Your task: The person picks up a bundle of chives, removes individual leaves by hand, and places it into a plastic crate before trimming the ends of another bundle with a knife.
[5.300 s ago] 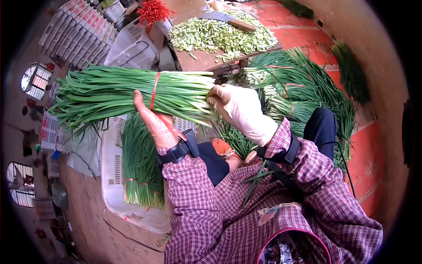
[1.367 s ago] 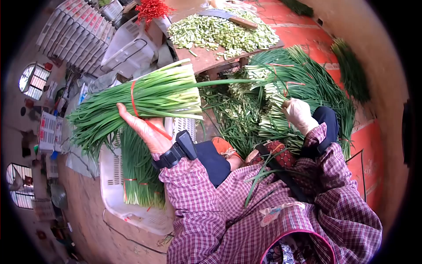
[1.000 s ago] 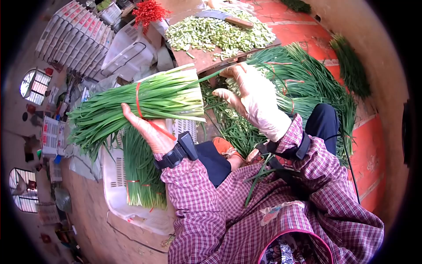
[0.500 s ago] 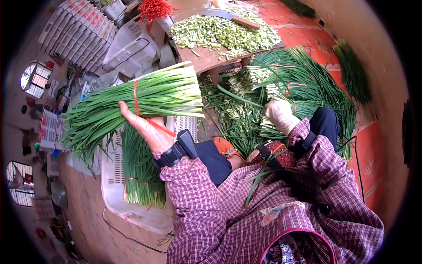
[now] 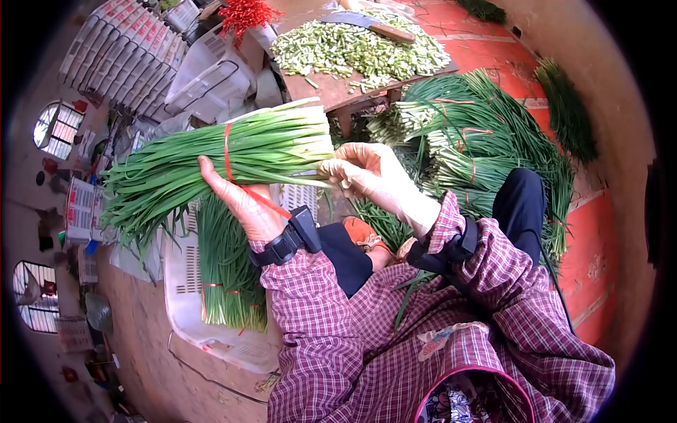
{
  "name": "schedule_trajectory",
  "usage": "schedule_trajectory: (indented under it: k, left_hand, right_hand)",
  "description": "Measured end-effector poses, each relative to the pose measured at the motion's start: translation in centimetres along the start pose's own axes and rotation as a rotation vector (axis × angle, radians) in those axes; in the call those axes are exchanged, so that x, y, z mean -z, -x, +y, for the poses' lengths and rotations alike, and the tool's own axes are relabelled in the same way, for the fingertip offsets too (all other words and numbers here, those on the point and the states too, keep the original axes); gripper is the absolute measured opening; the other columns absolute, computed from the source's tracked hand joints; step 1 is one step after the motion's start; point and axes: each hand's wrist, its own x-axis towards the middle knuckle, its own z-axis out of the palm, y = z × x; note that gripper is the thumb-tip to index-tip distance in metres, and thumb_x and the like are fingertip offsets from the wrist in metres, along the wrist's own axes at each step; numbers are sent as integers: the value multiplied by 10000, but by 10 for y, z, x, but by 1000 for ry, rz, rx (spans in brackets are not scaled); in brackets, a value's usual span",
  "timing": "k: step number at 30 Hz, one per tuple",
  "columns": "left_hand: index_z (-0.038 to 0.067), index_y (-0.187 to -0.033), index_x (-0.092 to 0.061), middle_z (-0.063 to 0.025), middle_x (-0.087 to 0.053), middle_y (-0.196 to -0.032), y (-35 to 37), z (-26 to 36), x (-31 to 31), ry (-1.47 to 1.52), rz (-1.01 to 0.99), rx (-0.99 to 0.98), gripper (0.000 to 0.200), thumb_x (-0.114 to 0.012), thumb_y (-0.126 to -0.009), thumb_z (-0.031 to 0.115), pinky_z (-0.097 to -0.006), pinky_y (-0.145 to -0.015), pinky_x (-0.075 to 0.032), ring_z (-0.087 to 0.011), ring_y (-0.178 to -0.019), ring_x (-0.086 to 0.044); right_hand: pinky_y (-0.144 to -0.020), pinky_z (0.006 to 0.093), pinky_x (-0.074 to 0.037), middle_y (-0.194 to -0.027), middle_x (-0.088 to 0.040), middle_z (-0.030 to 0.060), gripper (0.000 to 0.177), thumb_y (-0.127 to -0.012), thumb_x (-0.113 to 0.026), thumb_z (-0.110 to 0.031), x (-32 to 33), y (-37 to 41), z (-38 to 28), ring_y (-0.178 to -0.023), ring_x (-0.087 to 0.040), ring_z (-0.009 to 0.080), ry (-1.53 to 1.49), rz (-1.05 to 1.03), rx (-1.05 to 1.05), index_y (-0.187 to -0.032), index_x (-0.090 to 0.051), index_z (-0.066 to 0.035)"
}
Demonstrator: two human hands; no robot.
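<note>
My left hand (image 5: 243, 209) is bare and closed from below around a thick bunch of garlic chives (image 5: 282, 137), thumb up along its near side. A red band (image 5: 227, 151) circles the bunch, and a red strip runs down by my left wrist. The pale cut ends point right, the green leaf tips droop left. My right hand (image 5: 377, 180), in a cream-coloured glove, pinches a chive stalk at the lower edge of the cut ends; the fingertips are partly hidden.
A white crate (image 5: 185, 282) with tied chives stands below the bunch. More tied chive bundles (image 5: 486, 134) lie at right on the red floor covering. A knife (image 5: 370, 25) rests on chopped stalk pieces (image 5: 338, 53) on a low wooden board. Stacked crates (image 5: 123, 56) rise at upper left.
My right hand has moved left and up from beside the chive bundles to the cut ends of the held bunch. The bunch has shifted slightly right.
</note>
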Motion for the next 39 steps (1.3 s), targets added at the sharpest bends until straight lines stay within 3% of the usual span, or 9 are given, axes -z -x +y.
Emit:
schedule_trajectory:
  k: [4, 8, 13, 16, 22, 26, 30, 32, 39]
  left_hand:
    - [2, -1411, -423, -160, -429, -1433, -5, -3, 8, -17, -48, -1, 862, -462, -895, 691, -446, -1111, -319, -279, -1318, -417]
    - [30, -1412, -415, -121, -492, -1376, -4, 2, 11, 32, -10, 21, 808, -523, -897, 644, -398, -1075, -360, -246, -1258, -473]
    - [-16, -1337, -489, -144, -576, -1303, -1, 22, 2, 31, -67, 33, 720, -554, -910, 560, -366, -1024, -423, -231, -1168, -563]
    - [-38, -1329, -468, -187, -601, -1250, -8, 28, 3, 48, -201, 84, 651, -614, -909, 438, -390, -1007, -486, -270, -1121, -618]
    - [-59, -1264, -513, -185, -655, -1149, 17, 97, -13, 79, -379, 327, 513, -695, -846, 177, -444, -861, -593, -297, -980, -684]
    - [-65, -1329, -442, -219, -602, -1224, 49, 137, -12, -148, -444, 379, 609, -695, -800, 100, -463, -913, -567, -332, -1049, -656]
    - [-33, -1334, -439, -125, -598, -1183, 107, 150, -6, -470, -467, 405, 639, -684, -753, 70, -337, -909, -531, -235, -1025, -635]
    - [-14, -1311, -469, -107, -607, -1179, 130, 144, 13, -594, -442, 479, 628, -703, -734, 65, -335, -926, -514, -209, -1052, -621]
    - [-9, -1250, -530, -99, -639, -1122, 197, 96, 95, -495, -177, 669, 517, -680, -757, 27, -342, -896, -540, -197, -990, -649]
  right_hand:
    - [-550, 217, -450, -702, -630, 15, 158, -936, -632, -132, 17, 3, 20, -593, -551, 54, 175, 120, 198, -927, -662, 23]
    - [-561, 377, -501, -639, -643, 119, 140, -867, -669, -206, 110, 20, 61, -574, -641, 265, 1141, 395, 464, -824, -673, -72]
    - [-661, 443, -541, -737, -683, 160, 151, -767, -622, -204, 273, 65, 131, -712, -681, 330, 1825, 399, -263, -781, -703, -78]
    - [-748, 364, -542, -879, -709, 140, 409, -742, -752, -261, 252, 77, 80, -856, -697, 262, 1689, 424, -185, -1110, -689, -95]
    - [-786, 246, -503, -1298, -540, 152, 739, -897, -704, -223, 127, 41, -22, -1068, -638, 205, 250, -35, 223, -1499, -299, -77]
    - [-886, 284, -475, -1362, -496, 164, 946, -855, -733, -372, 35, 27, -92, -1221, -550, 211, 72, -249, 239, -1517, -175, 11]
    - [-936, 335, -468, -1304, -567, 82, 693, -880, -697, -398, -19, 10, -85, -1130, -570, 156, -340, -354, 184, -1389, -443, -3]
    - [-910, 336, -485, -1064, -659, 22, 472, -847, -738, -374, -36, 8, -39, -983, -613, 128, -625, -259, 277, -1157, -621, -38]
    - [-913, 341, -539, -1088, -677, 83, 370, -854, -731, -123, 8, 83, 78, -968, -672, 202, -715, -94, -362, -1165, -593, 22]
